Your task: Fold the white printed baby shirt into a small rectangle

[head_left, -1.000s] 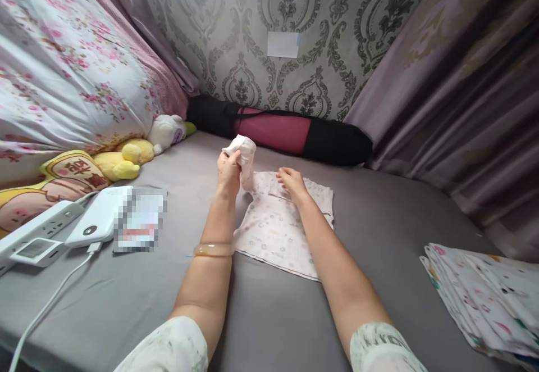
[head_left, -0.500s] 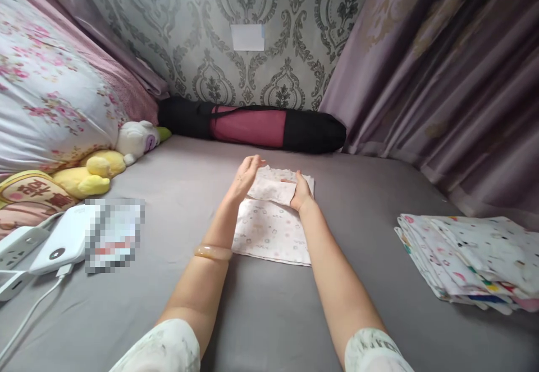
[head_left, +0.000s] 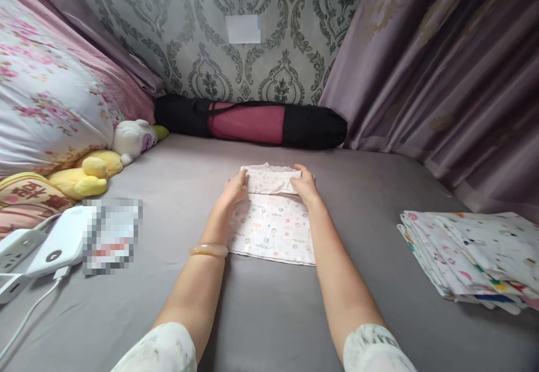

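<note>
Left hand (head_left: 232, 192) and right hand (head_left: 306, 186) lie open, pressing the folded baby cloth (head_left: 272, 223); it looks soft, light, best held by its edges

White small-print cloth (head_left: 272, 228), grey sheet (head_left: 269, 316), possibly damask grey wallpaper (head_left: 189, 35)

**Around the grey bed**

A grey sheet (head_left: 269, 316) covers the mattress. Against the patterned wallpaper (head_left: 290, 35) at the far end lies a black-and-pink roll bag (head_left: 252, 123). On the left, a floral pillow (head_left: 46, 102) leans over a yellow plush toy (head_left: 86, 175) and a white plush toy (head_left: 132, 139) (the two sit just beside each other). Nearer, a white power bank (head_left: 59, 243) rests beside a white power strip (head_left: 14, 248). A stack of printed cloths (head_left: 471, 254) lies at the right, near the mauve curtain (head_left: 442, 74).
</note>
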A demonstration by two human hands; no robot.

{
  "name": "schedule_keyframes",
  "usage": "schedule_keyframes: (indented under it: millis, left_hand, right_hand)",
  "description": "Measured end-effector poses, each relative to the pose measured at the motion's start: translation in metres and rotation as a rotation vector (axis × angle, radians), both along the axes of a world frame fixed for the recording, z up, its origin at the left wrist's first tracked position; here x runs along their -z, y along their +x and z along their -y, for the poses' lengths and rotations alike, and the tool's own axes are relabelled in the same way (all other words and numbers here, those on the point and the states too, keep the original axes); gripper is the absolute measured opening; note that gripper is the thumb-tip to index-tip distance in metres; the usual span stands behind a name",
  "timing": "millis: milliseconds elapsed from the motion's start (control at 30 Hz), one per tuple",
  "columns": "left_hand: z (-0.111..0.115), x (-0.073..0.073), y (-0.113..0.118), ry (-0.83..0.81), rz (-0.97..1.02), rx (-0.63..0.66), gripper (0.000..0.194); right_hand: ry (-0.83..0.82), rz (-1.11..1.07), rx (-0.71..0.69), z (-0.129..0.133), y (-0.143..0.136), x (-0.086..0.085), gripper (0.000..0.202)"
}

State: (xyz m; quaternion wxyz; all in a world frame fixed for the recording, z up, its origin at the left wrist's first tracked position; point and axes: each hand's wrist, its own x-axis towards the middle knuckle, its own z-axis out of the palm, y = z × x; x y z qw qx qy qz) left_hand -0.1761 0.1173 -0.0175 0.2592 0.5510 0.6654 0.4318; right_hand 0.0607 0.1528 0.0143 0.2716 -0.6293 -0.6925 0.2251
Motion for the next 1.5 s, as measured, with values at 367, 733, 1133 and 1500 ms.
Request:
schedule_keyframes:
  millis: [367, 733, 1133, 1500]
  left_hand:
    - [0.006, 0.0, 0.004, 0.001, -0.283, 0.049, 0.04]
    - [0.012, -0.015, 0.052, -0.047, -0.659, 0.223, 0.047]
    - [0.015, -0.018, 0.053, -0.136, -0.663, 0.222, 0.049]
    - [0.013, -0.013, 0.042, -0.136, -0.614, 0.106, 0.05]
  right_hand:
    - [0.075, 0.185, 0.033, 0.014, 0.009, -0.002, 0.068]
    - [0.138, 0.448, -0.31, 0.046, -0.049, 0.002, 0.051]
    - [0.013, 0.458, -0.322, 0.048, -0.05, 0.005, 0.051]
    - [-0.001, 0.494, -0.048, 0.039, -0.032, 0.013, 0.054]
